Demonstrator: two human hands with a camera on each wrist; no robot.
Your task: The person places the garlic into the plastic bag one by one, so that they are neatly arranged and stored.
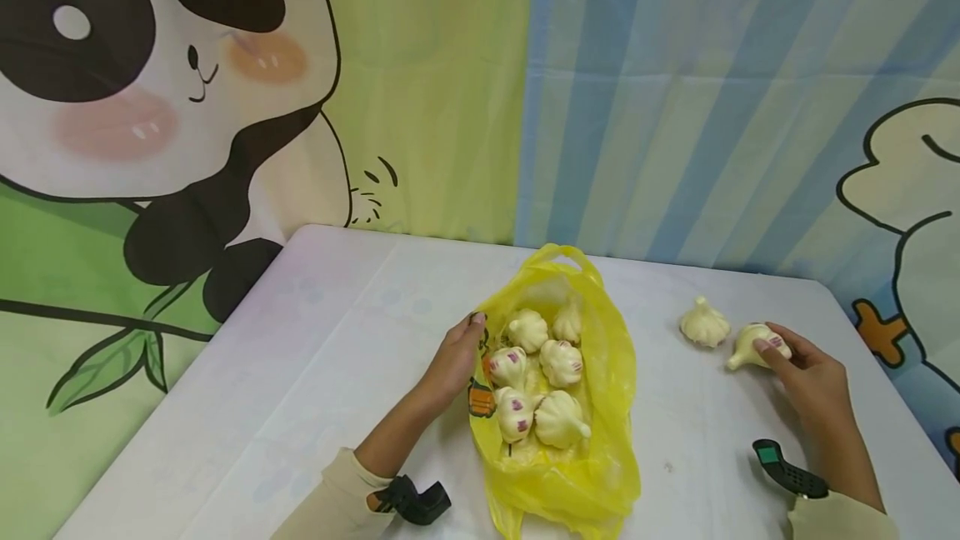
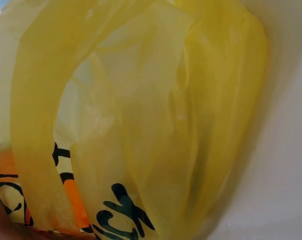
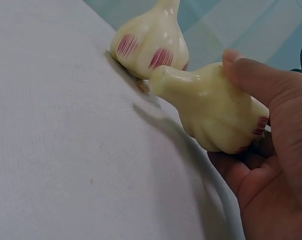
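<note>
My right hand (image 1: 821, 377) grips a garlic bulb (image 1: 753, 346) with purple streaks, thumb on one side and fingers on the other. In the right wrist view this bulb (image 3: 218, 107) lies tilted, its stem pointing left. A second garlic bulb (image 1: 705, 323) stands on the table just beyond it. My left hand (image 1: 453, 361) pinches the left rim of a yellow plastic bag (image 1: 611, 407), whose mouth gapes upward. Inside lie several garlic bulbs (image 1: 560, 362). Filling most of the left wrist view is the bag (image 2: 156, 115), with dark lettering; the left fingers are mostly hidden there.
A white-covered table (image 1: 352, 340) carries everything. Behind it hangs a printed curtain (image 1: 435, 90) with a panda and blue stripes. The bag's loop handle (image 1: 562, 252) points to the table's far edge. Black devices are strapped to the left (image 1: 416, 500) and right wrists.
</note>
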